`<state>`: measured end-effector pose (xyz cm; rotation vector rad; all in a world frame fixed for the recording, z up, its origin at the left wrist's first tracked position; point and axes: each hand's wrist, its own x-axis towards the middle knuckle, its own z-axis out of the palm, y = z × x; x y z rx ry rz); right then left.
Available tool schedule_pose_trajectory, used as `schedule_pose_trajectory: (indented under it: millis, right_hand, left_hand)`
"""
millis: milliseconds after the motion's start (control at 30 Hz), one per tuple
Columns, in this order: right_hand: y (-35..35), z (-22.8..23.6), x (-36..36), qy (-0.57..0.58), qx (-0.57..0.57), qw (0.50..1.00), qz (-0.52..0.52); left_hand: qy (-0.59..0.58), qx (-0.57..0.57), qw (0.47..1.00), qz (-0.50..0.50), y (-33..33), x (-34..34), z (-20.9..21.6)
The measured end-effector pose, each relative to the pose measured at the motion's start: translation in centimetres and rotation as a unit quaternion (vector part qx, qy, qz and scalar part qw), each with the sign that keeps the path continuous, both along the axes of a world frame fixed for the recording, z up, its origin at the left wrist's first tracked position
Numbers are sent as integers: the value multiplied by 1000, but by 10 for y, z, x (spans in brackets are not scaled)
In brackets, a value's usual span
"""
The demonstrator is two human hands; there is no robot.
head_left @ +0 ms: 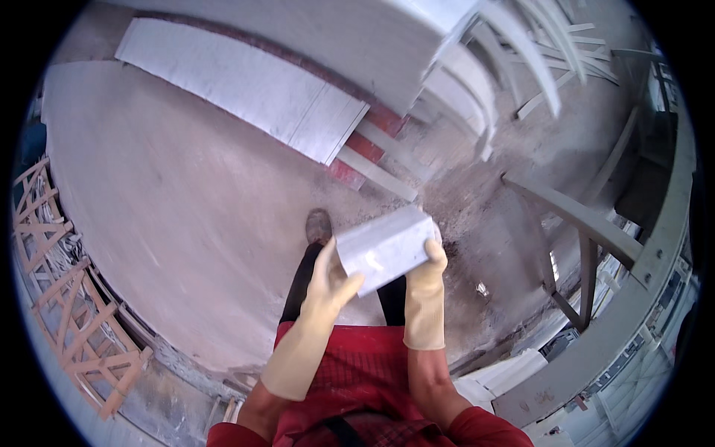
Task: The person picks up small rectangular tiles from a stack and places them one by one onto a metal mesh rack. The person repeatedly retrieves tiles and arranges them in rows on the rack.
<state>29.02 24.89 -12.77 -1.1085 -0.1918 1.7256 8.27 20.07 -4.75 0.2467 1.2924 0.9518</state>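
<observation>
The grey angular piece [389, 244] was in the air, nearer to the person than the close end of the long pale slab [249, 83], and it did not touch this slab. The left hand [328, 287], in a cream glove, grasped the left end of the piece, and the right hand [426, 274], gloved in the same way, grasped its right end with the thumb on the upper side. The other fingers were partly hidden, so how strongly they pressed could not be told.

Concerning the progress, I would judge that the lifting was complete, because only the two hands seemed to support the piece, and it was not yet laid on any surface. Whether its faces were finished I could not tell, since they were somewhat blurred.

The slab lay on red supports [345, 173], and narrow strips [377, 175] came out past its close end. To the right of the slab were curved pale pieces [538, 63]; nearer to the person than the slab, at the far left, stood wooden frames [126, 384]. How many pieces were completed, or how many remained, was not possible to say
</observation>
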Motion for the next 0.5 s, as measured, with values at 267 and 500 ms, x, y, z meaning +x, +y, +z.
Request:
schedule_pose_trajectory:
  millis: [267,500]
  right_hand:
    - [-21,192,12,134,8,991,-12]
    - [-16,353,35,3,-46,960,275]
  left_hand:
    - [93,36,986,-130,19,-17,242]
    - [27,-90,974,-206,-15,12,311]
